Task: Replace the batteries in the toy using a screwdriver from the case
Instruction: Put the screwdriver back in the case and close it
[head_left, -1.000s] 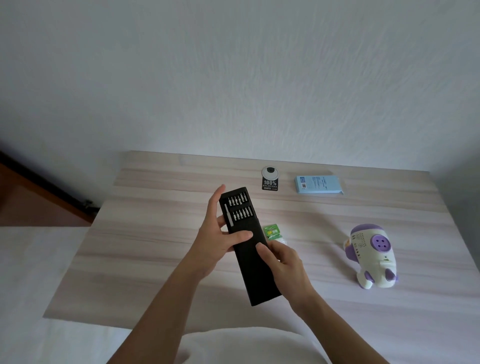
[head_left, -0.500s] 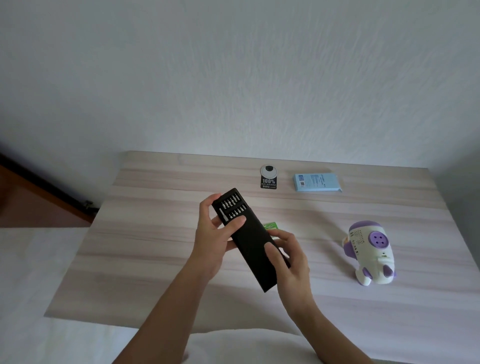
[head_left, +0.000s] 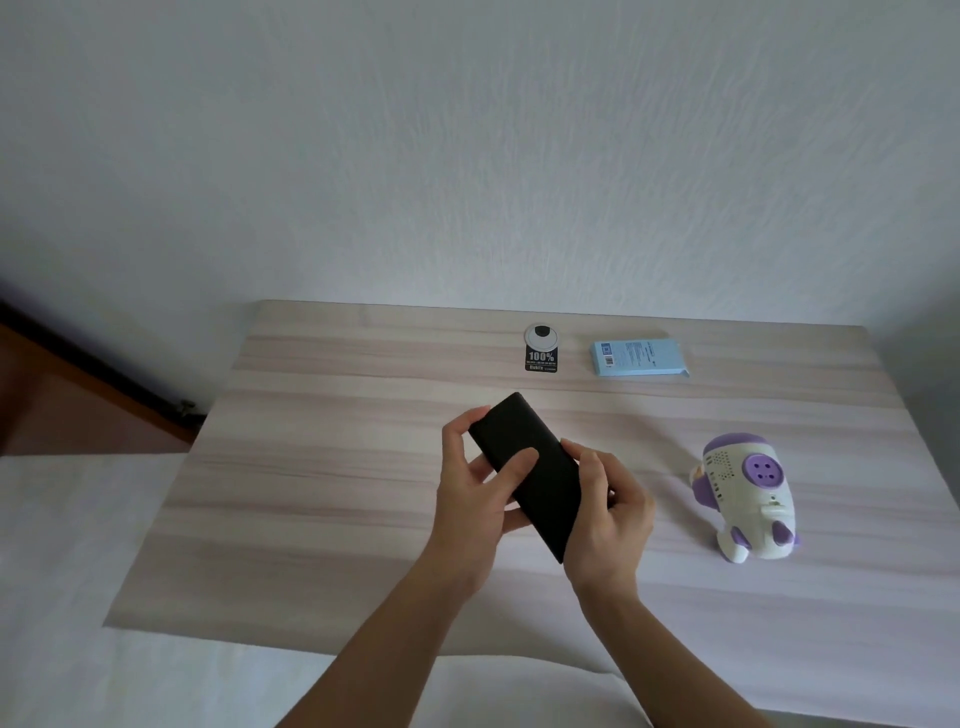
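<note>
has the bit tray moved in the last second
Yes. It has slid fully back into the case, toward the person and away from the black tag; no bits show now.

One wide view (head-worn) looks forward and down over the tabletop (head_left: 322, 467) toward the wall (head_left: 467, 156). The near edge lies close.
</note>
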